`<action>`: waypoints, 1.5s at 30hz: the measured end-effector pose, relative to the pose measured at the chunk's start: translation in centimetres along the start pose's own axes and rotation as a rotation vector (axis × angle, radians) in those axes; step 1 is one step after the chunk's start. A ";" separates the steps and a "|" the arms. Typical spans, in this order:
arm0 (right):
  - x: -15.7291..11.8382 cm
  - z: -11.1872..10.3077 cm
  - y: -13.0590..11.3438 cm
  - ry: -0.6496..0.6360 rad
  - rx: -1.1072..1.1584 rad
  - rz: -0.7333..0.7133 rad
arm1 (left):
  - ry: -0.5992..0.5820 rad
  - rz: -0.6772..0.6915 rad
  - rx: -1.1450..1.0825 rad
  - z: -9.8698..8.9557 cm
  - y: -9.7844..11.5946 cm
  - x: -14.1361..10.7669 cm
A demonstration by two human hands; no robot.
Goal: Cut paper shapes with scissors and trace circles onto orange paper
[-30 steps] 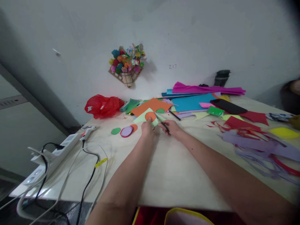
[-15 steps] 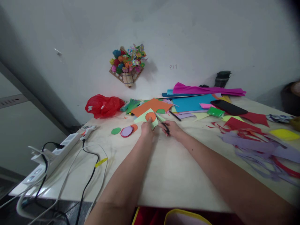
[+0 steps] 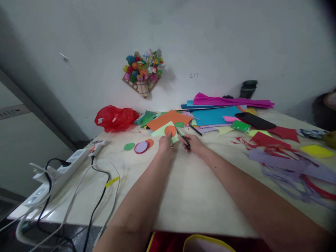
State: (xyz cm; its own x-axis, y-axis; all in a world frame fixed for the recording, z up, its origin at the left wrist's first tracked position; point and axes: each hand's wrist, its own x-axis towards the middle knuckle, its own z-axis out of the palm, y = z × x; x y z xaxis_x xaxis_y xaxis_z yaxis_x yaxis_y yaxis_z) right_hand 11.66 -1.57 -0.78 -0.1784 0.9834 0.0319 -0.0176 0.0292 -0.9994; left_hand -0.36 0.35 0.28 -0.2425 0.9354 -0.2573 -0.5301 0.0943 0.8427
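Observation:
My left hand (image 3: 165, 144) is closed on a pale green sheet (image 3: 160, 131), with its thumb over an orange paper circle (image 3: 170, 130) lying on the sheet. Black-handled scissors (image 3: 186, 142) are in my right hand (image 3: 193, 143), their blades at the sheet's right edge. A green circle (image 3: 129, 146) lies to the left on the table, beside a lilac circle (image 3: 142, 146) that overlaps a red one. Part of another orange circle (image 3: 150, 143) shows behind them.
Orange sheets (image 3: 170, 119) and a blue sheet (image 3: 215, 115) lie at the back. A phone (image 3: 255, 120) and paper scraps (image 3: 280, 157) are on the right. A red bag (image 3: 115, 118), power strip (image 3: 60, 175) and cables are on the left.
The pale green sheet and orange circle have turned and shifted slightly to the right. The scissors' blades have changed angle slightly at the sheet's edge.

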 end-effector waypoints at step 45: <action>0.0 -1.0 -0.3 -0.037 -0.002 0.033 | -0.230 0.013 0.029 -1.2 1.1 0.4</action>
State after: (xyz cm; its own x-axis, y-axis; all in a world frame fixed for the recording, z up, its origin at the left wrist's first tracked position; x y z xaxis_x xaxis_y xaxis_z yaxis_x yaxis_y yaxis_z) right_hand 12.67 -1.42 -0.50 -0.2149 0.9766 -0.0008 -0.0092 -0.0029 -1.0000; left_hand -1.99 0.46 0.53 -0.0557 0.9894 -0.1339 -0.5039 0.0880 0.8593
